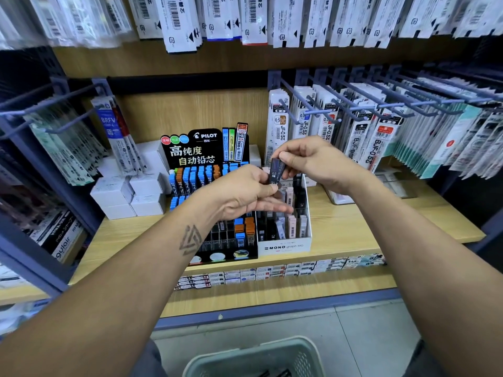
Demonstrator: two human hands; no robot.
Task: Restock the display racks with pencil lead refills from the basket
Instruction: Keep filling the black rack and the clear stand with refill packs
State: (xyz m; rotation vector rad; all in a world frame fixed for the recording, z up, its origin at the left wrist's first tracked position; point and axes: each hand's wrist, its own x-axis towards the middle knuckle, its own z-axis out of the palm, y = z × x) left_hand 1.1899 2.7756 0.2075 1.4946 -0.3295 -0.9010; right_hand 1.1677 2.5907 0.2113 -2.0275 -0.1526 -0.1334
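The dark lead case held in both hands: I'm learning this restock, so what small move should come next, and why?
Probably lower the dark lead case into a free slot of the white MONO rack just below. Both the left hand and right hand pinch it above that rack, which holds similar dark cases.

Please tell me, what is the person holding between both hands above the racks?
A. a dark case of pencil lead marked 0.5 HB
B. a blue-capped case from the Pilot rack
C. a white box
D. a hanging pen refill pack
A: the left hand and right hand both pinch a dark lead case printed 0.5 HB, above the white Mono rack.
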